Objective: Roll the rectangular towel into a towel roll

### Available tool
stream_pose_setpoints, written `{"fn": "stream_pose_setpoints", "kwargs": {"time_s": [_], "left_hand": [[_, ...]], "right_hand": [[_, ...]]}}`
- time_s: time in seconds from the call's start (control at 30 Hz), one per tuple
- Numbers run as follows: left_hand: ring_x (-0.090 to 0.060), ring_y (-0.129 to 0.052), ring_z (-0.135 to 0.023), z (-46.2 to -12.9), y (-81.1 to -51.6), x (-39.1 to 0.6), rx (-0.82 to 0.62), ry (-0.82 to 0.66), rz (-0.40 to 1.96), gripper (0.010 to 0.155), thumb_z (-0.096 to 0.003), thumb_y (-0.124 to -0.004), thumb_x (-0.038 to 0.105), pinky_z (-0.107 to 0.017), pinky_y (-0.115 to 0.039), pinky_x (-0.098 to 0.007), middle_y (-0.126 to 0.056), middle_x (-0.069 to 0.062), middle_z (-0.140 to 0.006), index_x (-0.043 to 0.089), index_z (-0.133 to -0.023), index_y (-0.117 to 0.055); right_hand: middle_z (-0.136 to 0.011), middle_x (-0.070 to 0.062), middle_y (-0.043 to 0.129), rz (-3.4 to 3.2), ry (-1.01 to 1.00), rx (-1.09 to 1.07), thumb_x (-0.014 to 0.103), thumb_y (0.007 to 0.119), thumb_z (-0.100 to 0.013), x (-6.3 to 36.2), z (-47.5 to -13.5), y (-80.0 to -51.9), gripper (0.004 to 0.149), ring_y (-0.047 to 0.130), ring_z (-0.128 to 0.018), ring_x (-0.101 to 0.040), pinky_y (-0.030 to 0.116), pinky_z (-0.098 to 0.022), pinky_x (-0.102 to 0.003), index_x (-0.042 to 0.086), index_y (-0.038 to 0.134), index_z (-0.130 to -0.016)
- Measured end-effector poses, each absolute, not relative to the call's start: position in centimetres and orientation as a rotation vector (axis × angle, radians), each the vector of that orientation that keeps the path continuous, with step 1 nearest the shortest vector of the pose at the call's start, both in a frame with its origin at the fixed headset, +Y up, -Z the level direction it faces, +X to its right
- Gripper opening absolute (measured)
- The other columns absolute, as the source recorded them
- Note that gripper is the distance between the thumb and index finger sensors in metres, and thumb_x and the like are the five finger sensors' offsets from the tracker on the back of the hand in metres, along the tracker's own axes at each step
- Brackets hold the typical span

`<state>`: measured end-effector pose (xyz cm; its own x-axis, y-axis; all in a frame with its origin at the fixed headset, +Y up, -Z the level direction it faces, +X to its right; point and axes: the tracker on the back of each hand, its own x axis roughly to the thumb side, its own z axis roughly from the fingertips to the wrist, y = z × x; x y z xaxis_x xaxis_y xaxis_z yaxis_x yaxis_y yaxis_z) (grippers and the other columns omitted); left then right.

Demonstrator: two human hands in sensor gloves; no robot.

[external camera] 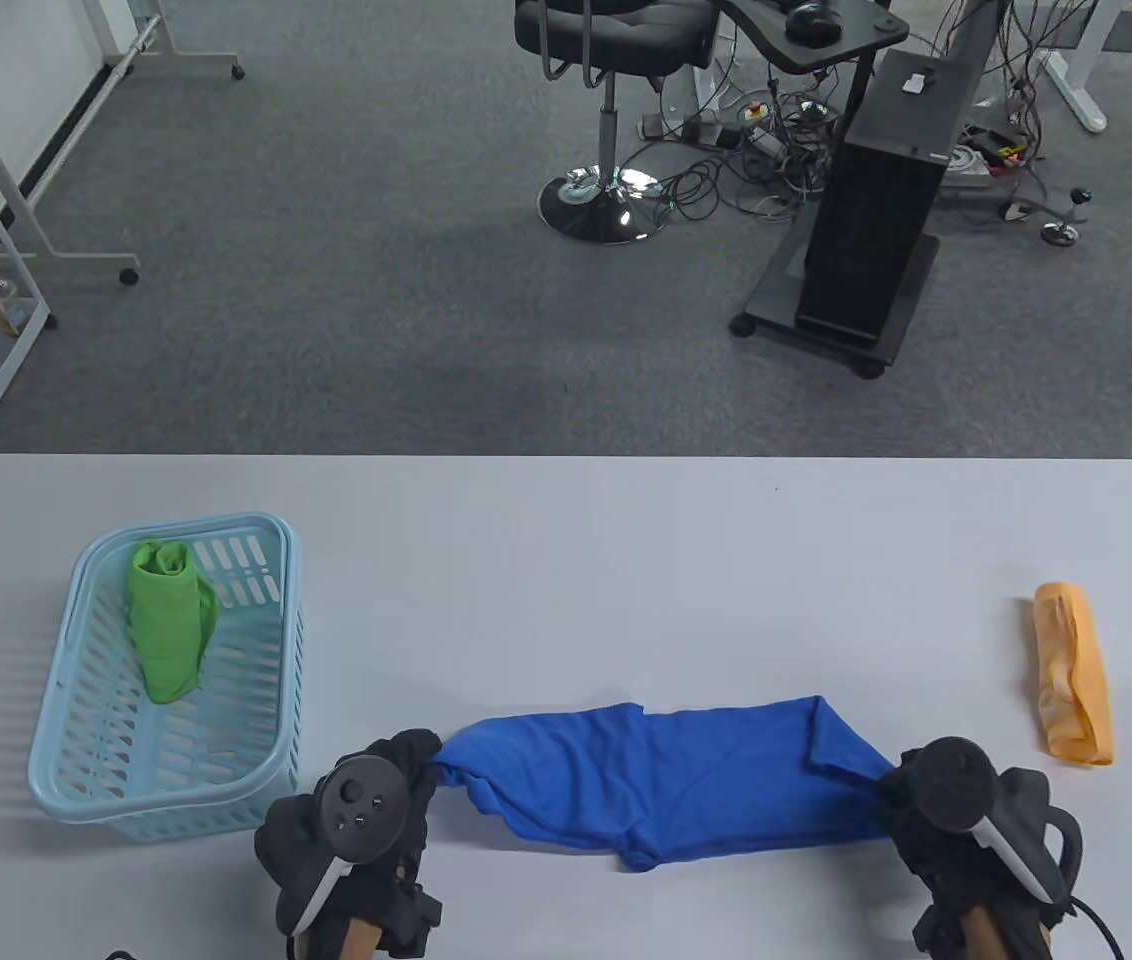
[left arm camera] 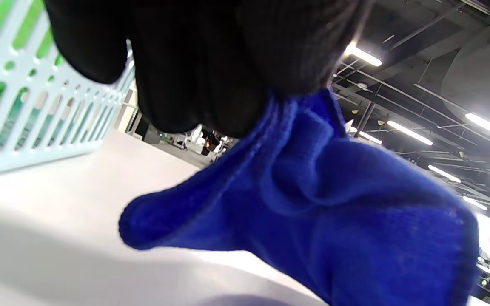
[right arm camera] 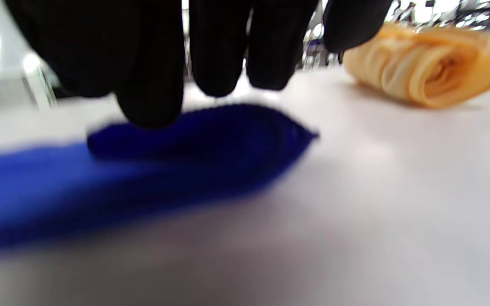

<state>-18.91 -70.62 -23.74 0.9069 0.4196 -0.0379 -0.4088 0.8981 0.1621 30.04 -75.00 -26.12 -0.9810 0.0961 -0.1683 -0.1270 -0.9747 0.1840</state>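
Nearest the table's front edge, two gloved hands hold one blue towel (external camera: pixel 666 780) between them. Its long axis runs left to right across the table (external camera: pixel 566 560), parallel to the front edge, and the cloth lies loosely folded and rumpled, not yet rolled. The left hand (external camera: pixel 356 830) pinches the towel's left end; in the left wrist view its fingers (left arm camera: pixel 211 76) are curled tight over a bunched corner that is lifted off the surface. The right hand (external camera: pixel 966 820) grips the right end, and in the right wrist view one fingertip presses the blue cloth (right arm camera: pixel 202 140) against the tabletop, though that picture is blurred.

Three towels show in all. Further back on the right lies one orange towel roll (external camera: pixel 1073 672), well apart from the blue one, its axis running near to far. On the left stands one light blue slotted basket (external camera: pixel 76 730), with one green towel roll (external camera: pixel 166 620) inside it, leaning toward the far end.

No readable writing or brand shows on any of these.
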Motion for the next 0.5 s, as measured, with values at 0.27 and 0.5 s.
{"fn": "stream_pose_setpoints", "kwargs": {"time_s": [0.27, 0.5], "left_hand": [[-0.031, -0.102, -0.071, -23.8, -70.6, -18.8, 0.139, 0.067, 0.412, 0.043, -0.0392, -0.083, 0.033, -0.057, -0.076, -0.057, -0.105, -0.005, -0.062, 0.024, -0.081, -0.091], [-0.031, -0.103, -0.071, -23.7, -70.6, -18.4, 0.132, 0.057, 0.396, 0.043, -0.0392, -0.083, 0.034, -0.057, -0.076, -0.056, -0.105, -0.004, -0.062, 0.025, -0.08, -0.091]], "right_hand": [[-0.099, -0.006, 0.058, 3.219, 0.423, -0.321, 0.036, 0.087, -0.027, 28.8, -27.1, -77.4, 0.064, 0.065, -0.094, -0.031, 0.05, -0.07, -0.061, 0.025, 0.071, -0.088], [-0.084, -0.002, 0.081, 3.278, 0.141, -0.313, 0.033, 0.085, -0.027, 27.7, -26.9, -76.0, 0.043, 0.084, -0.082, -0.028, 0.057, -0.067, -0.06, 0.016, 0.093, -0.066]]}}
